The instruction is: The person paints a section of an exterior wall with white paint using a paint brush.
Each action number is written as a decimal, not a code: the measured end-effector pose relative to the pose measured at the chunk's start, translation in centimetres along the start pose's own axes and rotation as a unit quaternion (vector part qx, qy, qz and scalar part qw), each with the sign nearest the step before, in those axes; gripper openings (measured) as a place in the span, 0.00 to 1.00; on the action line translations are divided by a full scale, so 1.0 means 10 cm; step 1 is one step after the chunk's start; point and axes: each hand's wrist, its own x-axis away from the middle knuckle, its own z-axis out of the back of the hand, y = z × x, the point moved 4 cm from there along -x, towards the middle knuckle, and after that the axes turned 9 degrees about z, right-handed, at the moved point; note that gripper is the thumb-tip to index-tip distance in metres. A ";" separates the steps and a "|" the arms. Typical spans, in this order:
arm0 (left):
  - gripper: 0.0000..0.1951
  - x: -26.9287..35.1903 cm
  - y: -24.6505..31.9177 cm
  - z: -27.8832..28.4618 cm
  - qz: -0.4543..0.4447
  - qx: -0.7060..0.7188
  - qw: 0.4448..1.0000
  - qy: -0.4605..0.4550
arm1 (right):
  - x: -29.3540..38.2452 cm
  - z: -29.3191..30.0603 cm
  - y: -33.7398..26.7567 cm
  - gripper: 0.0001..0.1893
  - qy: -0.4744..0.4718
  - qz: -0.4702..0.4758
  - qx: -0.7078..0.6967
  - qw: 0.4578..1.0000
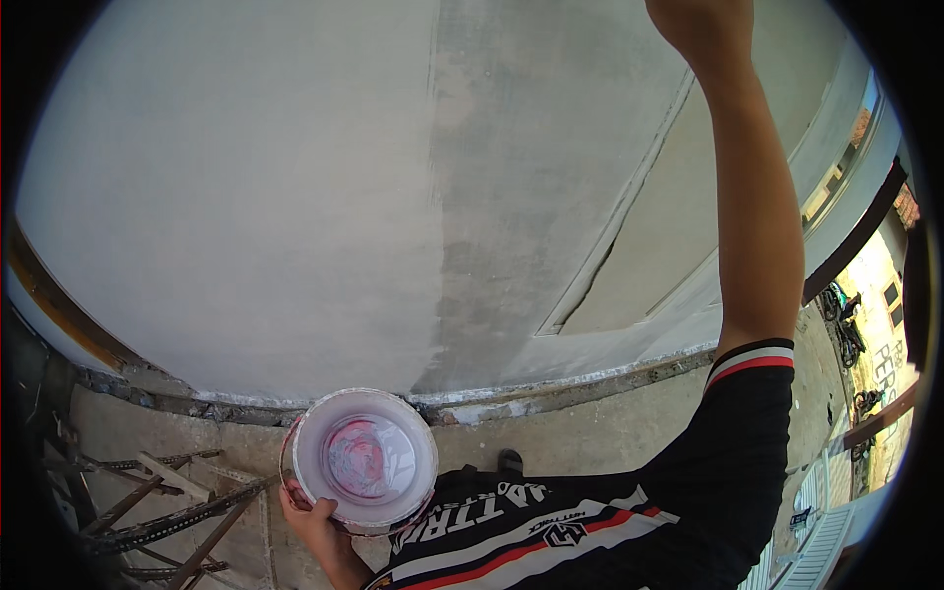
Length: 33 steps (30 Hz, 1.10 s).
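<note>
My left hand (317, 520) grips the rim of a white plastic bucket (424, 457) at its lower left, thumb over the edge. Pinkish smears and some pale liquid lie at the bottom of the bucket, which I hold close to my body. Raised high, my right hand (702, 26) is cut off by the top edge; its fingers are out of view, and whatever it may hold is hidden. Before me stands a smooth wall, with a pale coated area (280, 206) on the left and a darker grey strip (487, 295) right of it.
A cracked raised border (612, 243) runs diagonally on the wall. Rough masonry edging (590, 394) follows its foot above the concrete floor (582, 439). Perforated metal frames (184, 520) stand at lower left. Motorcycles (848, 332) are parked far right.
</note>
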 end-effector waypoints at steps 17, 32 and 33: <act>0.22 -0.26 0.33 -0.01 0.002 -0.053 0.998 -0.013 | 2.91 -1.30 -1.62 0.13 -0.078 -0.073 0.073 0.992; 0.23 -0.53 0.44 0.15 0.006 -0.066 0.997 -0.048 | 4.71 -1.37 -3.34 0.10 -0.317 -0.302 -0.147 0.887; 0.23 -0.54 0.44 0.14 0.015 -0.063 0.996 -0.058 | 4.71 -1.39 -3.23 0.09 -0.304 -0.322 -0.175 0.879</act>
